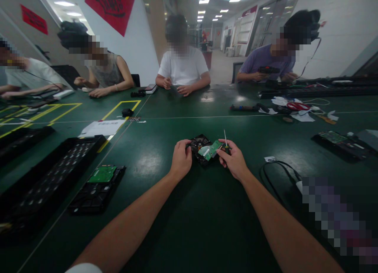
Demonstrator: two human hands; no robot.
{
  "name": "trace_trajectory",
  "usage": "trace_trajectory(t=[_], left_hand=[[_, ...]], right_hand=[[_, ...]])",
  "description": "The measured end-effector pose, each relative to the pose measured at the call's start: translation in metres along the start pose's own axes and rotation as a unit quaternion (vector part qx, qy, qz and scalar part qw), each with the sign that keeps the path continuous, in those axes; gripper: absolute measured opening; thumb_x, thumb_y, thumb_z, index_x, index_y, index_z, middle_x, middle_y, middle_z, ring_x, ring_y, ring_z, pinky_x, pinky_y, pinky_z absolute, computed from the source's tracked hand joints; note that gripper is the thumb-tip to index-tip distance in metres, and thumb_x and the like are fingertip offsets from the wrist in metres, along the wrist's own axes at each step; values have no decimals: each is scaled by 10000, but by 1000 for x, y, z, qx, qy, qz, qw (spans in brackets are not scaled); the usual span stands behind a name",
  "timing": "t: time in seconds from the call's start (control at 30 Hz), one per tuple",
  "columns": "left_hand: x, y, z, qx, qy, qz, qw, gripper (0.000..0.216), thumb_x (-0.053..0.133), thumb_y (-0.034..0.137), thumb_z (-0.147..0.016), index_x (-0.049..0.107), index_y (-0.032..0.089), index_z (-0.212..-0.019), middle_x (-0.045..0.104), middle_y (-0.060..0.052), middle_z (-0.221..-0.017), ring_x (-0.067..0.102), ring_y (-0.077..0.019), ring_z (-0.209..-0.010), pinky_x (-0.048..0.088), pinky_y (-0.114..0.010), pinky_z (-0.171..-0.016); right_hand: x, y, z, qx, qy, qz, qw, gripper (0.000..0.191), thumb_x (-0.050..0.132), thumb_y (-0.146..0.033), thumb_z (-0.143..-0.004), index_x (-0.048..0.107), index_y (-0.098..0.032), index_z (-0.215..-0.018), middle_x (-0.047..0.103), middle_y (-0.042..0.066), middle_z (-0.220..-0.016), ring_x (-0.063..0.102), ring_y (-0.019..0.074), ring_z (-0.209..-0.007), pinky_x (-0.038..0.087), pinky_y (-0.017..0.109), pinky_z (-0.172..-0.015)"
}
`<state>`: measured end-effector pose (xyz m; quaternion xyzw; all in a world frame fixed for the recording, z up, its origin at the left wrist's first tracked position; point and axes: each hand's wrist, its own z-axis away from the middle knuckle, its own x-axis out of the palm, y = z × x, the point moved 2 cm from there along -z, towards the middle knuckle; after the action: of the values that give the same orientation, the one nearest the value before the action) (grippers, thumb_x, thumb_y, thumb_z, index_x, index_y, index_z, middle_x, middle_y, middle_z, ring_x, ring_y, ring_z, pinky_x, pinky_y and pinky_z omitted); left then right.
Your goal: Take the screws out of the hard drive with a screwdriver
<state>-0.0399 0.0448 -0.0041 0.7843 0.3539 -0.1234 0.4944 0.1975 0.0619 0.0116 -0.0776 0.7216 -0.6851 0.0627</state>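
In the middle of the head view, my left hand [182, 157] is closed on the left edge of a black hard drive [198, 144]. My right hand [233, 159] pinches a green circuit board [210, 150] between thumb and finger, tilted over the drive's right part. A screwdriver [225, 137] is also tucked in that hand, its thin shaft pointing up and away from me. The board covers part of the drive, so I cannot tell whether the two touch.
Left of my arms lies another hard drive [99, 188], beside a long black tray [56, 166]. More electronics [339, 143] and a black cable [277, 163] are at the right. Paper scraps and wires [298, 107] lie farther back. Several people sit across the green table [177, 123].
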Motion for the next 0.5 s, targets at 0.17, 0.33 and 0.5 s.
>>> trace_trajectory(t=[0.17, 0.33, 0.5], left_hand=[[-1, -3, 2, -38, 52, 28, 998, 230, 576, 188, -951, 673, 203, -1159, 668, -96, -1091, 659, -218, -985, 565, -398, -906], [-1, -3, 2, -38, 29, 43, 998, 196, 571, 187, -957, 691, 218, -1108, 704, -69, -1028, 674, -213, -942, 546, -393, -897], [-1, -1, 3, -52, 11, 53, 997, 185, 551, 197, -980, 698, 223, -1090, 735, -63, -1044, 689, -214, -958, 537, -385, -897]], right_hand=[[3, -1, 2, -4, -3, 9, 1000, 603, 808, -448, -810, 549, -238, -1312, 593, -63, -693, 530, 116, -495, 373, 206, -400], [3, 1, 3, -9, -16, 9, 1000, 598, 795, -452, -839, 526, -242, -1330, 588, -68, -697, 527, 114, -500, 381, 205, -414], [3, 2, 4, 3, -47, 25, 999, 606, 770, -445, -865, 503, -231, -1366, 587, -69, -685, 528, 118, -506, 392, 210, -422]])
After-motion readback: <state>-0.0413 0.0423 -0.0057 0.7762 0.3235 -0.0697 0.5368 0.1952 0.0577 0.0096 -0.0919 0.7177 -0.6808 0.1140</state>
